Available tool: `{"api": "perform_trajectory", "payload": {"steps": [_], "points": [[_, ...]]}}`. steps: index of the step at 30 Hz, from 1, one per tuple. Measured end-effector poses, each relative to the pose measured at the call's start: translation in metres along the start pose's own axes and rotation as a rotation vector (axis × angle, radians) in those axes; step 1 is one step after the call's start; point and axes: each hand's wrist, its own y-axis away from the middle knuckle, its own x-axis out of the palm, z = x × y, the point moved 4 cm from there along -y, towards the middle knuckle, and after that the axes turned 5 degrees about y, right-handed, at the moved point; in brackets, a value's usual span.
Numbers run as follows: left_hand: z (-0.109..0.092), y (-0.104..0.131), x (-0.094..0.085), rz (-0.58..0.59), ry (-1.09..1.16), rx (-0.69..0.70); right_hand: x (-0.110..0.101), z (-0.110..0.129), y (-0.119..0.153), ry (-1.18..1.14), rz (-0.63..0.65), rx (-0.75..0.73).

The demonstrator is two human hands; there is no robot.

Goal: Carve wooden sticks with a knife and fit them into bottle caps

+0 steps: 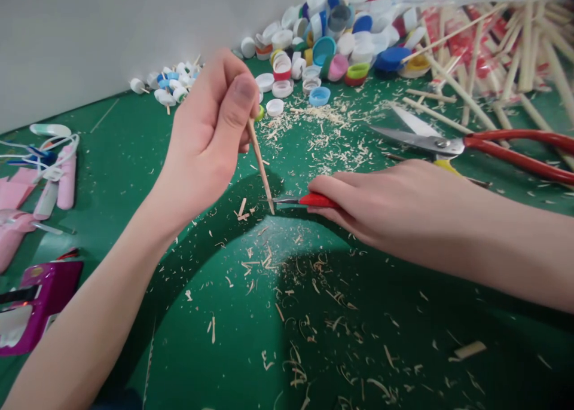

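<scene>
My left hand (213,117) is closed around a thin wooden stick (260,165), pinched between thumb and fingers. The stick slants down, its lower end close to the green tabletop (188,350). My right hand (376,201) is wrapped round the red handle of a small knife (316,201). The knife's narrow metal blade points left and meets the stick just above its lower tip. Pale wood shavings (309,266) lie scattered beneath and around both hands. My right palm hides the rest of the knife's handle.
Red-handled scissors (448,144) lie open beyond my right hand. Bottle caps (323,51) are heaped at the back, beside wooden sticks (529,51) and plastic bags. Small caps on sticks (173,84) sit behind my left hand. Pink tools (67,177) and a purple device (49,302) are at left.
</scene>
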Motion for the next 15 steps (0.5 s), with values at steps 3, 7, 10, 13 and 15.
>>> {"api": "perform_trajectory", "payload": {"steps": [3, 7, 10, 13, 15], "points": [[0.0, 0.0, -0.001, 0.017, -0.04, -0.017, -0.002, -0.001, -0.003, -0.02, 0.039, 0.06], [-0.001, 0.0, -0.003, 0.011, -0.065, -0.004, -0.002, -0.001, -0.008, -0.029, 0.163, 0.178], [-0.002, 0.0, -0.003, 0.044, -0.107, -0.029, 0.0, -0.001, -0.01, -0.041, 0.242, 0.229], [-0.002, 0.0, -0.003, 0.089, -0.137, -0.075, 0.0, -0.001, -0.011, -0.08, 0.31, 0.265], [-0.003, -0.001, -0.004, 0.079, -0.131, -0.073, 0.0, -0.002, -0.012, -0.095, 0.357, 0.293]]}}
